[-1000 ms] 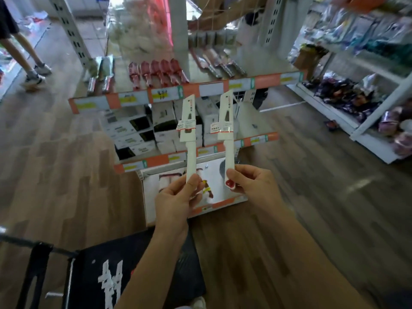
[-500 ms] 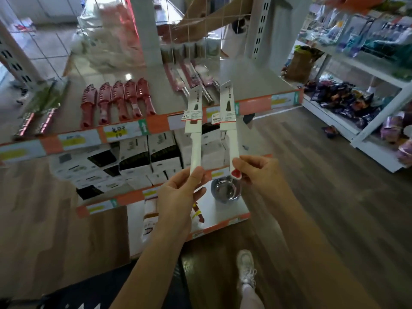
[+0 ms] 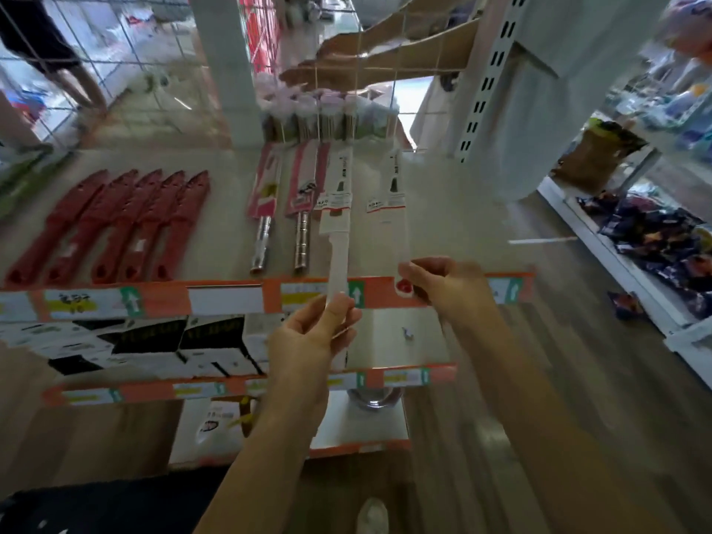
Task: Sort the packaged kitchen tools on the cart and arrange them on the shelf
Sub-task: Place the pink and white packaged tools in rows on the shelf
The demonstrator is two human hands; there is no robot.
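Note:
I hold two white packaged knives by their handle ends, blades pointing away over the top shelf (image 3: 443,210). My left hand (image 3: 308,341) grips the left white knife (image 3: 337,210), just right of two pink-carded steel-handled tools (image 3: 266,210). My right hand (image 3: 447,287) grips the right white knife (image 3: 393,202), which hangs over a bare patch of the shelf. Whether the blades touch the shelf surface I cannot tell. Several red sheathed knives (image 3: 115,225) lie in a row at the shelf's left.
Orange price strips (image 3: 231,298) edge the shelf fronts. Black-and-white boxes (image 3: 135,348) fill the second shelf, a steel bowl (image 3: 373,398) sits lower. The dark cart (image 3: 96,506) is bottom left. A white upright post (image 3: 481,79) and another person's arm (image 3: 385,52) are behind the wire grid.
I have stepped closer and both hands have carried the two white knives forward and down, from upright in front of the shelf to lying over the top shelf.

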